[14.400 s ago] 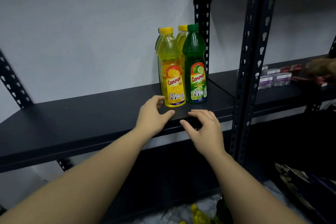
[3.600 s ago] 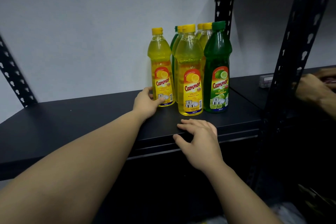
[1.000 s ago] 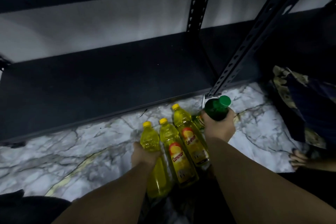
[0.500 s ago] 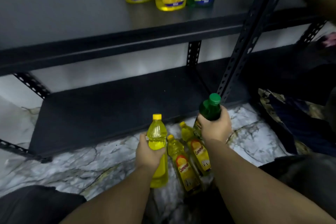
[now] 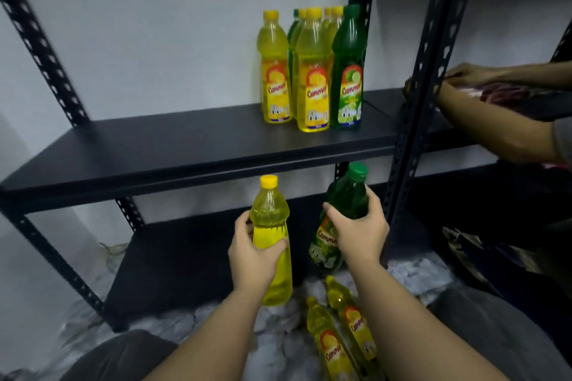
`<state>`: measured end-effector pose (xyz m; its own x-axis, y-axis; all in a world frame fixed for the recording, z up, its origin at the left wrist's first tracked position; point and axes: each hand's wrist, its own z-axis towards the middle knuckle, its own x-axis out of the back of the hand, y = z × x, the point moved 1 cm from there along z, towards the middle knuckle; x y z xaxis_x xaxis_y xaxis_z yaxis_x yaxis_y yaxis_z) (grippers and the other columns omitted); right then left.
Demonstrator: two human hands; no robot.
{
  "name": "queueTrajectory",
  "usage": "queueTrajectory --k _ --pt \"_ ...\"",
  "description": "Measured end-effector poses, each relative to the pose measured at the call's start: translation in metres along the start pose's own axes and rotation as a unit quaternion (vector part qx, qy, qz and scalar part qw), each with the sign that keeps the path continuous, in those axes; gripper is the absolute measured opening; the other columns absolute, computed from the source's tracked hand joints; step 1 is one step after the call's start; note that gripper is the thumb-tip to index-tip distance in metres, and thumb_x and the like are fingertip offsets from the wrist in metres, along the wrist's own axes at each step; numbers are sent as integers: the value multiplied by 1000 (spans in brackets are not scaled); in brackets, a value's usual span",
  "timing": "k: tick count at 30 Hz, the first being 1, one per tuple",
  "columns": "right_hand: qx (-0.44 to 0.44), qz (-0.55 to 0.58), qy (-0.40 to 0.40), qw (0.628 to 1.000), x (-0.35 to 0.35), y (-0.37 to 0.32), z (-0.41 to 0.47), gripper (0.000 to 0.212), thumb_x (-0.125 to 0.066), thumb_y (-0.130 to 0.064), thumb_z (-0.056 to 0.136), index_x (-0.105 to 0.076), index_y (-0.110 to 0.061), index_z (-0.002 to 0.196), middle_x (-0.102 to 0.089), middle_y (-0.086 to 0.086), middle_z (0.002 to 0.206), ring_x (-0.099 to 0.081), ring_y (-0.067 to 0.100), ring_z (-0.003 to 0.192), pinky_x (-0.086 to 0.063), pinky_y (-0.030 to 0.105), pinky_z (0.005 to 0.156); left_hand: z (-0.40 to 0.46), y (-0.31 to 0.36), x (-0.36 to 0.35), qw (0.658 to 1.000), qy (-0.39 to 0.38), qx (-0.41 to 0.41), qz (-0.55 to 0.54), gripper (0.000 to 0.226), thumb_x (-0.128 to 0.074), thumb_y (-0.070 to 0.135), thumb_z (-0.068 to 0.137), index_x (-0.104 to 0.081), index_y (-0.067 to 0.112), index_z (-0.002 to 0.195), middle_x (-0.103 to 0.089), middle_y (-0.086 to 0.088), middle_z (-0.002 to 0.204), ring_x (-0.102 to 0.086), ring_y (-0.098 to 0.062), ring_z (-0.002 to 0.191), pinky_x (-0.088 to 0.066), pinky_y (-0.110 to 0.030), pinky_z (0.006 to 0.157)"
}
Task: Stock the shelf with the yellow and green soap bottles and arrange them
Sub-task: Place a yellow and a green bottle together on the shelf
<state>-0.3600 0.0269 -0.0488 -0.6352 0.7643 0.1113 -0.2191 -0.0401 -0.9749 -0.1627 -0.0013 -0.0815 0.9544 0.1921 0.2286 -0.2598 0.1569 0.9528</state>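
My left hand (image 5: 252, 252) grips a yellow soap bottle (image 5: 272, 226) upright, below the front edge of the black shelf (image 5: 185, 145). My right hand (image 5: 359, 232) holds a green soap bottle (image 5: 348, 198) around its upper body, tilted slightly right, at the same height. On the shelf's right end stands a tight group of several bottles: yellow ones (image 5: 311, 71) in front and behind, and a green one (image 5: 348, 68) at the right. Two more yellow bottles (image 5: 340, 334) lie on the marble floor between my arms.
A perforated black upright (image 5: 424, 71) stands just right of the green bottle. Beyond it another person's hands (image 5: 464, 80) work on the neighbouring shelf. A lower black shelf (image 5: 173, 257) sits behind the held bottles. My knees frame the bottom of the view.
Both hands have lifted their bottles off the floor toward the shelf. My view has tilted up, so the whole group of standing bottles now shows.
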Motion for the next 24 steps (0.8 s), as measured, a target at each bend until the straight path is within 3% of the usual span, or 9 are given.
queueTrajectory --k 2,5,7,13,17,21,24 --pt "7 19 -15 1000 1 -25 0 75 -95 -39 66 -54 -36 128 -64 -17 113 -62 2 100 -51 24 83 8 28 7 999 17 -31 -24 77 -96 18 67 -54 35 130 -67 16 109 -65 9 89 -48 -9 69" --pt "41 38 -37 998 0 -60 5 69 -97 -37 64 -50 -32 115 -61 -19 106 -58 -6 94 -44 15 69 24 68 20 995 38 -77 -50 81 -98 22 64 -57 34 132 -70 14 112 -68 0 97 -56 -22 80" --pt "74 48 -45 995 -3 -83 14 68 -98 -39 62 -50 -33 111 -63 -17 106 -63 -1 96 -49 18 73 38 93 31 992 41 -105 -53 83 -100 26 61 -57 35 131 -70 13 111 -69 -7 100 -58 -30 82" --pt "154 76 -75 982 -29 -154 43 65 -96 -43 62 -49 -40 107 -66 -16 108 -67 4 99 -56 31 83 92 165 67 984 55 -157 -55 81 -101 24 59 -59 29 128 -72 12 106 -70 2 89 -59 -28 79" --pt "204 89 -99 970 -59 -199 61 70 -95 -41 66 -48 -31 117 -63 -18 106 -64 -8 93 -54 18 75 137 202 85 982 69 -171 -39 79 -100 31 60 -57 33 125 -71 11 103 -70 -3 89 -58 -30 77" --pt "238 108 -101 960 -91 -228 81 72 -93 -41 69 -46 -31 123 -64 -13 112 -65 1 101 -55 21 82 176 221 96 980 75 -184 -15 83 -99 37 61 -55 30 132 -68 6 110 -68 -9 96 -58 -32 78" --pt "237 124 -105 958 -113 -235 94 68 -90 -35 74 -45 -29 124 -65 -12 111 -65 1 100 -51 15 78 199 220 96 979 83 -187 -6 82 -99 38 62 -53 31 129 -67 5 111 -67 -9 97 -57 -33 80"
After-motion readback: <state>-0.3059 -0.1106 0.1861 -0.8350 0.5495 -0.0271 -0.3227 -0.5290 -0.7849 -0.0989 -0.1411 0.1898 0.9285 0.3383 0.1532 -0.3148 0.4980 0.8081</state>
